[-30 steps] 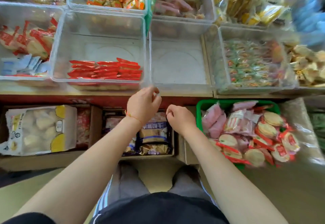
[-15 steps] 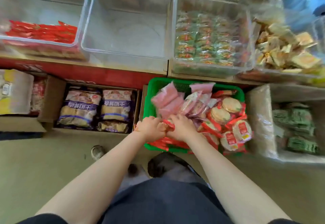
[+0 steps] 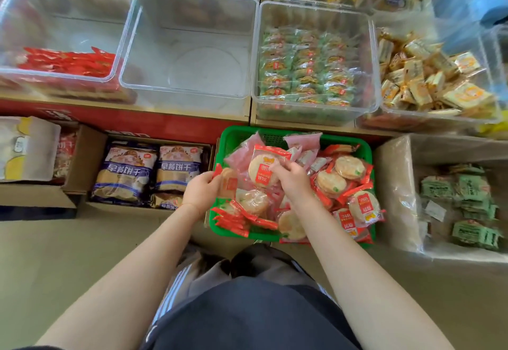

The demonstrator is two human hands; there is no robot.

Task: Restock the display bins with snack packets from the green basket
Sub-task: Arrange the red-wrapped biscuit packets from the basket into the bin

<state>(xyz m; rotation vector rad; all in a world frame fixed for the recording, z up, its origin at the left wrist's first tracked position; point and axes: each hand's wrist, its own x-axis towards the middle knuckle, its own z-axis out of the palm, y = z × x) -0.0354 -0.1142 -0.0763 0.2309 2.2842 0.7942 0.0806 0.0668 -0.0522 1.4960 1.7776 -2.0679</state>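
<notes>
Two rice-cracker packets are in hand over the green basket (image 3: pixel 228 136): the right hand (image 3: pixel 292 178) pinches the clear edge of a red-labelled rice-cracker packet (image 3: pixel 262 169) lifted above the heap, and the left hand (image 3: pixel 202 189) curls its fingers round a second packet (image 3: pixel 228 182) turned edge-on at the basket's left rim. Both hands are closed on film, not on the cracker itself.

By the look of them these packets are very light, the film slick and crinkly, and the round cracker inside brittle. I would judge the safest hold to be the flat sealed margin or a loose cradle under the disc; a squeeze across the middle could snap it.

Below and to the right of the grips the basket holds roughly a dozen more round cracker packets, too heaped to count exactly, with a fan of thin red stick packets (image 3: pixel 233 219) just under the left wrist and about three pink packets (image 3: pixel 242 154) just beyond the fingers.

Beyond the basket, four clear bins sit in the near row. The empty bin (image 3: pixel 189 69) lies ahead and to the left of both hands. The one straight ahead holds green-wrapped packets (image 3: pixel 305 66) in many rows. Farther left is a bin with red sticks (image 3: pixel 68 61), farther right one with yellow-wrapped pieces (image 3: pixel 428 80). Left of the left hand, two purple biscuit bags (image 3: pixel 148 171) lie face up in a carton.
</notes>
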